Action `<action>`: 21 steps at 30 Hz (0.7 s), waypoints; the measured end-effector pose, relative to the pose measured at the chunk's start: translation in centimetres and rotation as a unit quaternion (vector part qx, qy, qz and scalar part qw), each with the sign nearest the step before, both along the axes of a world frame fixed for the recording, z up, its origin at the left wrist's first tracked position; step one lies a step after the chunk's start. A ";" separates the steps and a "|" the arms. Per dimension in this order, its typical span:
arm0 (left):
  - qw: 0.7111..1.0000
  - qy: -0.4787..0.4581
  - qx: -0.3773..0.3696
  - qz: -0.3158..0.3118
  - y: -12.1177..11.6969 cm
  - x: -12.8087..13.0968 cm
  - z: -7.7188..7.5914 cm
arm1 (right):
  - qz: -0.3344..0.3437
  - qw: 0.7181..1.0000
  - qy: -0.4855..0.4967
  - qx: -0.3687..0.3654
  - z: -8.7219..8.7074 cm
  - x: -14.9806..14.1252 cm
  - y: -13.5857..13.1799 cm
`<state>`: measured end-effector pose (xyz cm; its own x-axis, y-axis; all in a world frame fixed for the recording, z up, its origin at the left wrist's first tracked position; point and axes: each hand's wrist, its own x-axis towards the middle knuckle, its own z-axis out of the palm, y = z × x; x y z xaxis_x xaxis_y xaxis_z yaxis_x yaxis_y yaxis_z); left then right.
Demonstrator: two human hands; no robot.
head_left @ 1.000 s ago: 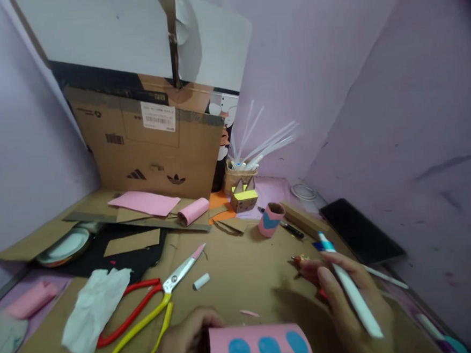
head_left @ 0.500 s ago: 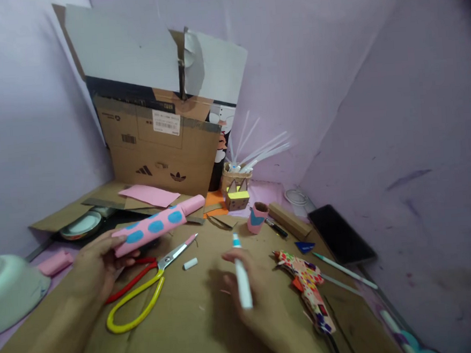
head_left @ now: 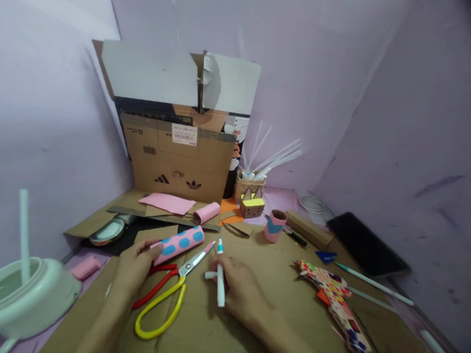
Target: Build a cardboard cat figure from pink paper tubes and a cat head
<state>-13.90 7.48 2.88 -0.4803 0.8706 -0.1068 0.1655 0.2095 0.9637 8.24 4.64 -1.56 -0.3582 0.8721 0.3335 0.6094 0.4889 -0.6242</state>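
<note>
My left hand (head_left: pixel 139 261) is closed on the left end of a pink paper tube with blue spots (head_left: pixel 183 240). The tube lies low over the cardboard, just beyond the scissors (head_left: pixel 182 279) with red and yellow handles. A white marker (head_left: pixel 221 285), its blue tip pointing away from me, is gripped in my right hand (head_left: pixel 238 284). Beside those fingers is a small white cap (head_left: pixel 210 275); whether they touch it I cannot tell. Farther back, a plain pink roll (head_left: pixel 207 213) rests near a flat pink sheet (head_left: pixel 168 203).
A patterned glue gun (head_left: pixel 330 293) lies to the right, near a dark phone (head_left: pixel 367 245). A small pink-and-blue cup (head_left: pixel 275 226) stands behind. At the left is a pale green pot (head_left: pixel 46 297). A cardboard box (head_left: pixel 178 164) rises at the back.
The view has swung left and up. My left hand has lowered the spotted tube, and the plain roll now appears apart from its end. My right hand, holding the marker, has reached the white cap.
</note>
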 end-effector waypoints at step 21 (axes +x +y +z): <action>0.917 -0.316 -0.048 -0.237 -5.0 9.6 -3.8 | -0.179 0.850 0.487 -0.092 0.0 3.2 -6.1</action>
<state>-4.26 2.49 -0.93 0.1345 0.9374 -0.3213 -0.3248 0.3481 0.8794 11.40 -1.47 -1.61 0.3084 0.9368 0.1651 -0.1507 0.2195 -0.9639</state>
